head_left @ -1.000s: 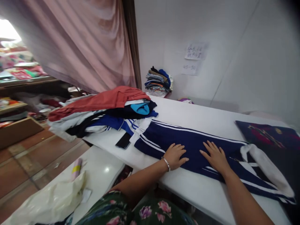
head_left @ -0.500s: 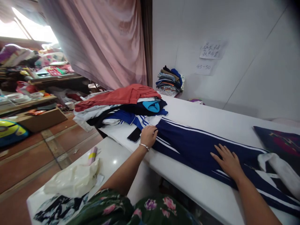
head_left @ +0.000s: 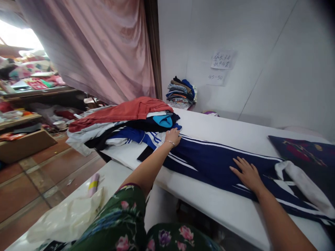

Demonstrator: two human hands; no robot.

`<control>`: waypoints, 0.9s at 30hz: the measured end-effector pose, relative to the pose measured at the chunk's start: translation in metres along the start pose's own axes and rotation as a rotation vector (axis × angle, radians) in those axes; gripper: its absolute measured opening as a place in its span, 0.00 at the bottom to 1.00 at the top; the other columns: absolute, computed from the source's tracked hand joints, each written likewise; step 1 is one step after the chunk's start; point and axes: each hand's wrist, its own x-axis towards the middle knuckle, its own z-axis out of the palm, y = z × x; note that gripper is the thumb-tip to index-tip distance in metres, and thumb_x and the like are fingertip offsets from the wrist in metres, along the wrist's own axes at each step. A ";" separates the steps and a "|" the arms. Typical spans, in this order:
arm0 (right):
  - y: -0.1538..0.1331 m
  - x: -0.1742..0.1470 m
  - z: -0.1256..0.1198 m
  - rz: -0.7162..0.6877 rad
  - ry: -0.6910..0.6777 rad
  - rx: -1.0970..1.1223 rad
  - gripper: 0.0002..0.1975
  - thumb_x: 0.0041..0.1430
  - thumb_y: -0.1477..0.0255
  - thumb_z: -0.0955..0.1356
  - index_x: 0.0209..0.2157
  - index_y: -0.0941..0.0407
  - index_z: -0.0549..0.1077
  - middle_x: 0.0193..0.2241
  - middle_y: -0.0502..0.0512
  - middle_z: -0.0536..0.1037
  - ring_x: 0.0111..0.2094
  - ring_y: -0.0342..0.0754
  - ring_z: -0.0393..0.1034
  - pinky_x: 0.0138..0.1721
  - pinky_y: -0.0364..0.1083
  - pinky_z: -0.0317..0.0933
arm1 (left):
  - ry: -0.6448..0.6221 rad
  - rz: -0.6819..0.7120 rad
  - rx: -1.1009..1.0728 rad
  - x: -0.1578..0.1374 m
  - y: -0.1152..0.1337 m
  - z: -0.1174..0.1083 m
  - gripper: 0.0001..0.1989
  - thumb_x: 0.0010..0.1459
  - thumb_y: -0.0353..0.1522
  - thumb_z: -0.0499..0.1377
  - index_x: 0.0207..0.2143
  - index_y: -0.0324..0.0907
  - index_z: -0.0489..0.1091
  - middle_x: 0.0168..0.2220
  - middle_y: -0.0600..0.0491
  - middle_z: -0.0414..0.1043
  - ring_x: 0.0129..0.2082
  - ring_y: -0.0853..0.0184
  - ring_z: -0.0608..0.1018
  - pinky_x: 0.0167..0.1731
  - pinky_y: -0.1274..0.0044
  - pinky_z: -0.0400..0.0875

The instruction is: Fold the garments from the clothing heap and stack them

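Observation:
Navy blue trousers with white side stripes (head_left: 209, 158) lie stretched out flat on a white table (head_left: 225, 205). My left hand (head_left: 173, 136) rests on the far left end of the trousers, fingers curled at the hem, close to a pile of clothes (head_left: 125, 122). My right hand (head_left: 247, 174) lies flat with spread fingers on the middle of the trousers. A white waistband part (head_left: 300, 183) shows at the right end.
A black phone (head_left: 144, 154) lies by the table's left edge, partly under my arm. A red garment tops the pile. Folded clothes (head_left: 181, 92) are stacked in the wall corner. A dark patterned cloth (head_left: 306, 151) lies at right. A lower white surface holds a plastic bag (head_left: 65, 219).
My left hand slid from the middle of the trousers out to their left end, then a little further toward the clothes pile. My right hand stayed pressed on the trousers.

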 end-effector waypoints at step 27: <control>-0.022 0.027 -0.054 0.125 -0.132 0.114 0.25 0.68 0.57 0.51 0.58 0.48 0.66 0.60 0.53 0.64 0.62 0.52 0.54 0.60 0.54 0.48 | -0.146 0.258 0.193 0.024 0.017 0.050 0.29 0.61 0.45 0.44 0.60 0.40 0.60 0.63 0.44 0.57 0.63 0.55 0.58 0.61 0.58 0.44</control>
